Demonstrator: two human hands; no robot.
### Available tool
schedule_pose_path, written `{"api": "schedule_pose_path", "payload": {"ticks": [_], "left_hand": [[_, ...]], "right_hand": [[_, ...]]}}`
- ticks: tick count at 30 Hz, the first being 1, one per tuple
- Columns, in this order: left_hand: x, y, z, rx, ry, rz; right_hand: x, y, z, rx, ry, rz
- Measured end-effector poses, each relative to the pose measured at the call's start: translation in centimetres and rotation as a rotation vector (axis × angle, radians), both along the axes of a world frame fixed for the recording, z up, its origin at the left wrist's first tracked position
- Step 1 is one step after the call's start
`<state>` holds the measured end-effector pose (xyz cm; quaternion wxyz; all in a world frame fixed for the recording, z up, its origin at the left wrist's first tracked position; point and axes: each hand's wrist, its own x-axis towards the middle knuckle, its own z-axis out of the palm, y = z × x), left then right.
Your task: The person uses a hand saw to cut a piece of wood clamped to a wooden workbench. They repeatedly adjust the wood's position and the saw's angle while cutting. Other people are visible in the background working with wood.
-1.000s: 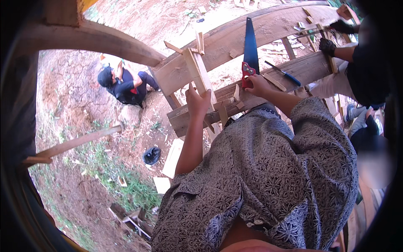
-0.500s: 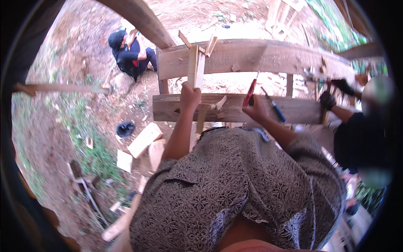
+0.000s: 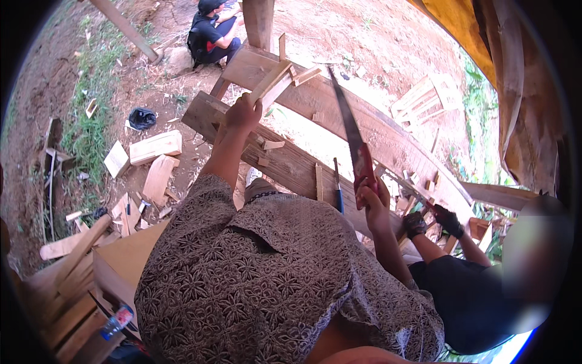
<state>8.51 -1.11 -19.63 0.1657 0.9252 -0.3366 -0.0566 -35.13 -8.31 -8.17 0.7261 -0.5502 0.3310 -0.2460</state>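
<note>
My left hand is closed around a pale wooden batten, which lies across two long brown planks. A few short thin wood pieces sit at the batten's far end. In my right hand is a handsaw, gripped by its red handle. Its long blade points up and away, apart from the batten and to its right. A slim tool with a blue handle, perhaps a chisel, lies by the near plank, left of my right hand.
At right, a co-worker's gloved hands work at the planks. Another person sits on the ground at far left. Wood blocks and a black bag lie at left. A wooden post rises beyond the far plank.
The view has swung, so the planks now slant down to the right. The saw's blade, blurred before, now shows broadside. My left hand still grips the batten.
</note>
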Motion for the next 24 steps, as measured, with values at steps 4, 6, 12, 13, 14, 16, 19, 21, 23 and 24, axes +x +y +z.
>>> {"api": "schedule_pose_path", "payload": {"ticks": [4,6,12,13,14,16,19,21,23,24], "left_hand": [[-0.3,-0.4,0.3,0.044,0.012,-0.004],[-0.6,-0.4,0.3,0.054,0.018,0.003],[-0.6,-0.2,0.3,0.074,-0.016,0.017],[-0.2,-0.1,0.0,0.052,-0.026,0.008],[0.1,0.0,-0.4,0.059,-0.025,0.012],[0.1,0.0,-0.4,0.072,-0.023,0.012],[-0.5,-0.2,0.6,0.118,-0.002,0.028],[-0.5,-0.2,0.6,0.105,-0.013,0.017],[-0.3,-0.2,0.5,0.086,-0.01,0.013],[-0.2,-0.2,0.5,0.073,0.0,0.013]], "right_hand": [[4.2,-2.4,-1.3,-0.286,0.206,0.117],[8.0,-2.1,0.1,-0.342,0.276,0.174],[12.6,-2.9,-1.3,-0.439,0.304,0.247],[12.8,-2.9,-1.4,-0.441,0.301,0.259],[12.9,-2.9,-1.6,-0.444,0.298,0.27],[13.0,-2.9,-1.7,-0.452,0.314,0.278],[12.7,-2.9,-1.0,-0.485,0.346,0.282],[12.5,-2.9,-0.5,-0.523,0.338,0.297],[12.2,-3.2,-0.3,-0.529,0.338,0.316],[11.9,-3.5,-0.2,-0.532,0.339,0.324]]}}
